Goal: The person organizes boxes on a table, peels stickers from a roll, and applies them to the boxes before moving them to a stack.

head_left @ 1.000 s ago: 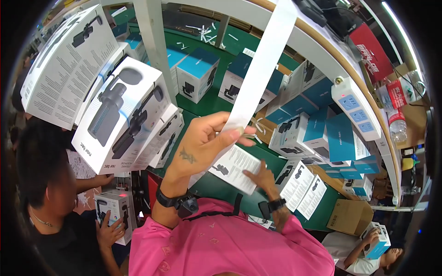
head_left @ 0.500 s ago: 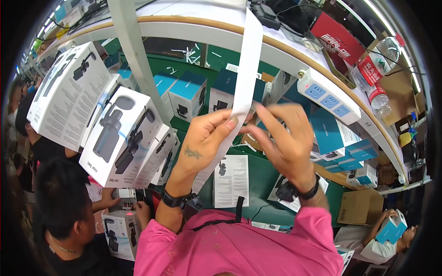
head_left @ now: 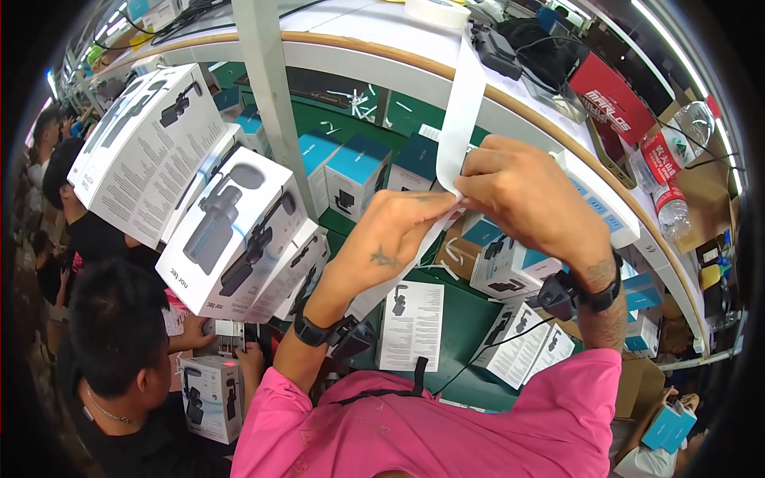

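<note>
A long white strip (head_left: 460, 103), which looks like label backing, hangs from a white roll (head_left: 438, 11) on the upper shelf. My left hand (head_left: 390, 239) pinches it in front of my chest, and its lower length trails under my left forearm. My right hand (head_left: 530, 203) is closed on the strip just above and right of the left fingertips; the two hands almost touch. Whether a single sticker sits between the fingertips is hidden. Beneath them, a white printed box (head_left: 410, 327) lies on the green bench (head_left: 458, 366).
White boxes picturing a microphone (head_left: 227, 231) are stacked at left. Teal-and-white boxes (head_left: 357, 171) stand under the shelf (head_left: 351, 57). A power strip (head_left: 598, 199) is fixed along the shelf edge at right, below a plastic bottle (head_left: 671, 211). A co-worker (head_left: 119, 342) handles a box at lower left.
My right hand has come in from the right and closed on the strip beside my left fingers. The view has shifted, so the shelf and roll now show further right.
</note>
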{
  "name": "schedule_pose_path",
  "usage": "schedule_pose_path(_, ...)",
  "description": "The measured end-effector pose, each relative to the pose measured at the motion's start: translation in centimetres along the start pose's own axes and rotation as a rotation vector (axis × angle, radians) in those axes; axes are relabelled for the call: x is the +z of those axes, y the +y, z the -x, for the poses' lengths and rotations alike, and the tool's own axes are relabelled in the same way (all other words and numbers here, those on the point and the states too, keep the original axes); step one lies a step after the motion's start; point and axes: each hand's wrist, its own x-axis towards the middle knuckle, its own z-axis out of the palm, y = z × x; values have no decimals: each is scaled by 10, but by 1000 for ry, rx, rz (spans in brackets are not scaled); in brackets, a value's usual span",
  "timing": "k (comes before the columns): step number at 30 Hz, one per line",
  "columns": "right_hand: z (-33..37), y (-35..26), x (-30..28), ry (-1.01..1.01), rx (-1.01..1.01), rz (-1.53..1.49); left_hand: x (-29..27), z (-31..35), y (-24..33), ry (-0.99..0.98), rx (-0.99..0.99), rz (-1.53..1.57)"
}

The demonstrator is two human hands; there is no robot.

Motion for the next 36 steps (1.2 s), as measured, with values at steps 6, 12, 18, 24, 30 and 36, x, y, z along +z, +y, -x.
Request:
schedule_pose_path(6, 1, 5, 5, -18, -19, -78, 5, 2, -12, 36, -42, 75)
schedule_pose_path(12, 41, -11, 41, 566, 194, 108, 6, 22, -18, 58, -303, 265)
schedule_pose_path(18, 93, -49, 267, 74, 391, -198, 2, 59, -33, 222, -521, 652)
schedule_pose_path(24, 132, -61, 399, 54, 440, -354, 4, 92, -50, 236, -678, 661)
schedule_pose_path(30, 128, -57, 396, -258, 423, -437, 11, 106, -60, 282, -743, 710)
schedule_pose_path(36, 138, -81, 381, -185, 407, -414, 11, 110, -63, 286, -784, 713)
